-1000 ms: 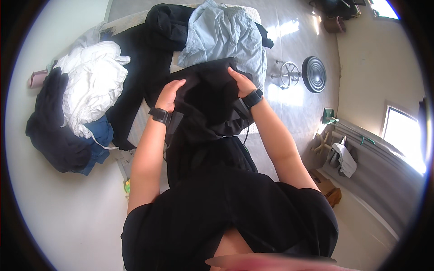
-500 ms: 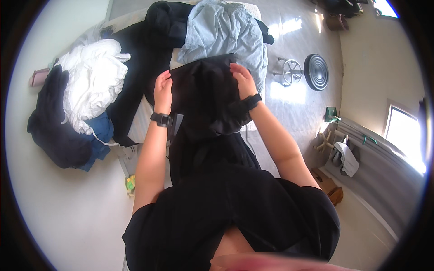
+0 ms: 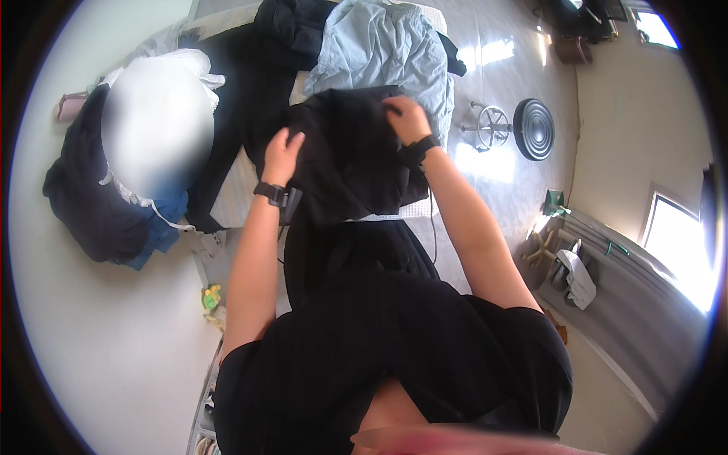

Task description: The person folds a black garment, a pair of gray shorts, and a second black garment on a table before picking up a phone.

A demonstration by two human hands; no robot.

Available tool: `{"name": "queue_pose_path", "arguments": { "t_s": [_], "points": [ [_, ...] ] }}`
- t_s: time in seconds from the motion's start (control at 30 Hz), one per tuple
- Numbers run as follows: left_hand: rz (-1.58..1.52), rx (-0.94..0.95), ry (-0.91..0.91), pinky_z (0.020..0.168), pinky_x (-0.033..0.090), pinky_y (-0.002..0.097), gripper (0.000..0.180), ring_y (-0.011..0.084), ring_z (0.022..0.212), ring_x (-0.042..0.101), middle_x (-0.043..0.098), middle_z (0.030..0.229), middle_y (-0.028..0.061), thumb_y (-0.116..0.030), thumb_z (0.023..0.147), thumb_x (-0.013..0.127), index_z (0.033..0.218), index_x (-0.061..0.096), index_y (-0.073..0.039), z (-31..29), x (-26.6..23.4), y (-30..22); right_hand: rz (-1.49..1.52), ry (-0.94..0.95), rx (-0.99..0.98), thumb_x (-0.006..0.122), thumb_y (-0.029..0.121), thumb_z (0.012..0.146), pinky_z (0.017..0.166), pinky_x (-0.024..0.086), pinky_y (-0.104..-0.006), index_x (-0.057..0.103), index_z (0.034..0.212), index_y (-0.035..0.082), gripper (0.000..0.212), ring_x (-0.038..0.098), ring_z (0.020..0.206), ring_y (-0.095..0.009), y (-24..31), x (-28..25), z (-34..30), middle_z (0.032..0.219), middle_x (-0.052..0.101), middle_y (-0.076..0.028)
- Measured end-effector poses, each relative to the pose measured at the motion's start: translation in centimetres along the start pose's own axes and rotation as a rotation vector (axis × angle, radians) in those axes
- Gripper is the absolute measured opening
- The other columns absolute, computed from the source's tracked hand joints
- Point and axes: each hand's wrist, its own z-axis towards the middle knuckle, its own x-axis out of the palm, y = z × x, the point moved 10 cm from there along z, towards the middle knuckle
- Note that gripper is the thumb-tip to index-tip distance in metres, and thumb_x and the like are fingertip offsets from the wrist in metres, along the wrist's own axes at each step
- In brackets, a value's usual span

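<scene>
A loosely folded black garment lies crumpled on the white table in front of me; its kind I cannot make out. My left hand is closed on its left side, thumb toward the middle. At its far right part my right hand grips the cloth with curled fingers. Just beyond lies a light blue garment with a gathered edge, partly under the black one. Both wrists wear black bands.
White cloth, partly hidden by a blurred patch, lies at left with dark clothes and a blue piece. More black clothing spreads across the far table. A round black stool stands on the floor at right.
My hands have gone from lying along the garment's sides to gripping it. The black cloth is more bunched, its left side drawn inward. The view has shifted slightly.
</scene>
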Motion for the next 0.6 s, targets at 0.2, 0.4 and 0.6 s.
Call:
{"name": "queue_pose_path", "arguments": {
  "t_s": [0.2,0.4,0.6],
  "points": [
    [0.156,0.078,-0.087,0.081,0.041,0.0328,0.035,0.0276,0.094,0.054,0.056,0.100,0.0163,-0.023,0.078,0.059,0.103,0.051,0.001,0.9,-0.1,2.0,-0.124,-0.242,-0.065,0.057,0.006,0.065,0.084,0.040,-0.0370,0.056,0.099,0.005,0.034,0.051,0.094,-0.031,3.1,-3.0,-1.2,0.097,0.057,-0.014],
    [0.198,0.275,-0.352,0.087,0.036,0.0378,0.029,0.0308,0.099,0.046,0.051,0.102,0.0135,-0.005,0.072,0.058,0.100,0.052,-0.004,-2.3,-1.2,-2.6,-0.185,-0.172,0.385,0.065,0.025,0.070,0.067,0.043,-0.0357,0.052,0.082,0.001,0.030,0.054,0.075,-0.028,2.6,0.1,-7.5,0.074,0.053,-0.012],
    [0.268,0.364,-0.389,0.082,0.039,0.0345,0.021,0.0267,0.095,0.050,0.055,0.101,0.0095,-0.003,0.074,0.055,0.095,0.055,-0.005,-4.4,-0.4,-5.5,0.729,0.148,0.615,0.058,0.016,0.079,0.065,0.046,-0.0305,0.053,0.087,0.003,0.016,0.056,0.069,-0.020,-1.4,5.5,-8.6,0.078,0.058,-0.005]
  ]
}}
